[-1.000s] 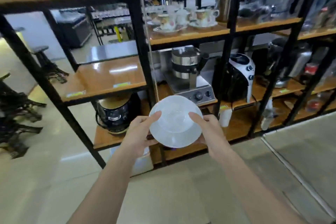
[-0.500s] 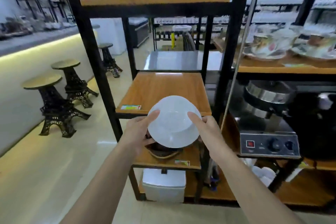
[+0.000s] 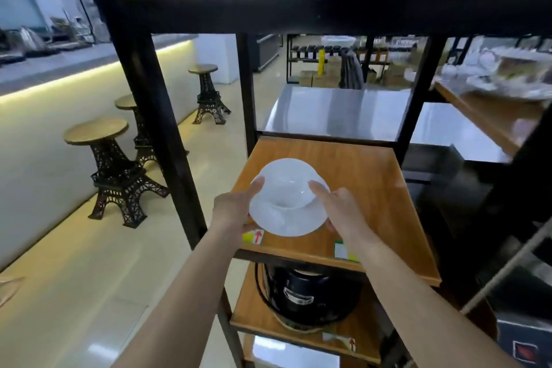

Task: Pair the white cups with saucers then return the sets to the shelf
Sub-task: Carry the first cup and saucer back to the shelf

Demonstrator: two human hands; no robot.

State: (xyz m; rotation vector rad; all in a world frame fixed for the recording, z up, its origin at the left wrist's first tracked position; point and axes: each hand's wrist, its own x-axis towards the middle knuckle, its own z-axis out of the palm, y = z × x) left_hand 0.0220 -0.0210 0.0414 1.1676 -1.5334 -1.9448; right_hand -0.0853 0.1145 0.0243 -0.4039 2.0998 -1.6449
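Your left hand (image 3: 236,212) and right hand (image 3: 343,212) clasp the cup-and-saucer set (image 3: 288,203) over the wooden shelf (image 3: 373,188); stools (image 3: 113,155) at nine o'clock.

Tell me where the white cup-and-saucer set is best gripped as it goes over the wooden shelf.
Grip the saucer by its rim, one hand from each side, as the left hand and right hand do now. The wide flat saucer carries the cup, so opposite rim holds should keep it level above the wooden shelf.
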